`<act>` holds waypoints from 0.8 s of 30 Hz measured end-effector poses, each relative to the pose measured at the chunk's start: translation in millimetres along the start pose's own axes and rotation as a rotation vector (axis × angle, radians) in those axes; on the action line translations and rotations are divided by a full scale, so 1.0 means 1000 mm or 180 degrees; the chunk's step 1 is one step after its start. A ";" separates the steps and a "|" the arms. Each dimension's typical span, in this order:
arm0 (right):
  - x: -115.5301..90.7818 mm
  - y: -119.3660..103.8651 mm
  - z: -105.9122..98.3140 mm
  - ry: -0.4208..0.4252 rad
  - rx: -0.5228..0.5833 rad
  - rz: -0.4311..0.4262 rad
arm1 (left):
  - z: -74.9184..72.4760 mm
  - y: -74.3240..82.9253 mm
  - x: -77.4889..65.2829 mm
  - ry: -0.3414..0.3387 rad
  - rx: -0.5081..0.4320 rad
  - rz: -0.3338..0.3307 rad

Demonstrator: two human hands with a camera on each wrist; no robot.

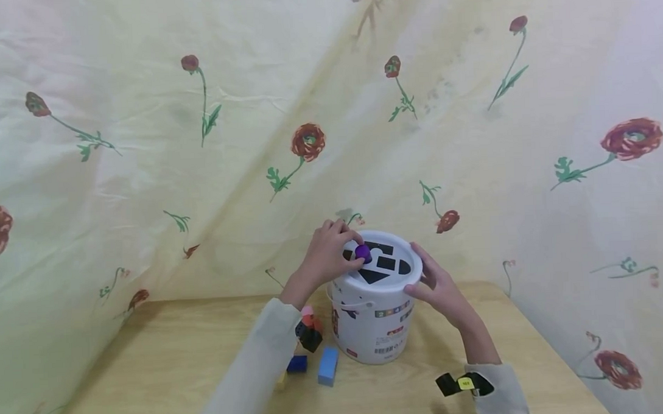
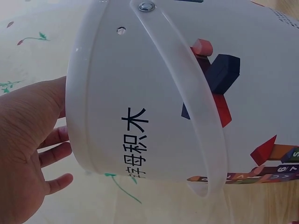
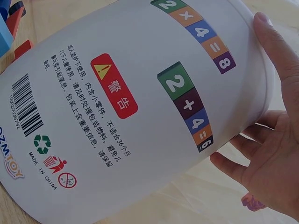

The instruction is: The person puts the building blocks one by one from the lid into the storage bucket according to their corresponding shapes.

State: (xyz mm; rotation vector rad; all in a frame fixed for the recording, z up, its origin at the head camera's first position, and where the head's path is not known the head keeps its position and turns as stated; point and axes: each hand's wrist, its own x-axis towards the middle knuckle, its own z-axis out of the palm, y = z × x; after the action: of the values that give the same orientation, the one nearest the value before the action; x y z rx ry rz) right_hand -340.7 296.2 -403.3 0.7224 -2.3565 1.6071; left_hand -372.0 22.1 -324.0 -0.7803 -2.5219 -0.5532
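Note:
A white bucket (image 1: 368, 327) stands upright on the table, its white lid (image 1: 334, 286) cut with several dark shaped holes. Over the left part of the lid my left hand (image 1: 329, 251) pinches a small purple block (image 1: 363, 253) between thumb and fingers, at one of the holes. How deep the block sits cannot be told. My right hand (image 1: 435, 285) grips the lid's rim on the right side, thumb in front and fingers behind. In the left wrist view the bucket's wall (image 2: 107, 84) hides the left fingertips; in the right wrist view the right thumb (image 3: 275, 46) lies along the rim.
Left of the bucket, on the wooden table (image 1: 177, 346), lie a light blue block (image 1: 328, 365), a dark blue block (image 1: 297, 364), and red and yellow blocks partly behind the left sleeve. The bucket's white handle (image 1: 351, 305) hangs down in front. Flowered cloth (image 1: 241, 143) rises behind the table.

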 end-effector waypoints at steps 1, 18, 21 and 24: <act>-0.001 0.000 0.000 0.0000 0.0007 0.0009 | 0.001 0.000 0.000 -0.0013 -0.0011 0.0003; -0.001 0.000 0.000 -0.0002 -0.0015 -0.0021 | -0.006 -0.004 -0.010 0.0197 -0.0206 0.0002; -0.001 0.000 0.000 -0.0002 -0.0030 -0.0021 | -0.009 -0.009 -0.017 0.0302 -0.0341 0.0008; -0.002 0.000 0.000 0.0000 -0.0034 -0.0015 | -0.012 -0.014 -0.022 0.0429 -0.0465 0.0013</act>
State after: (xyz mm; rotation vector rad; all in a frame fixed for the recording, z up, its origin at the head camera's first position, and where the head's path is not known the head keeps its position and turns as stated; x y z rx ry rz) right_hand -338.9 296.7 -404.3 0.7252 -2.3599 1.5913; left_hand -360.6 -3.9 -329.4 -0.7724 -2.3764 -0.7693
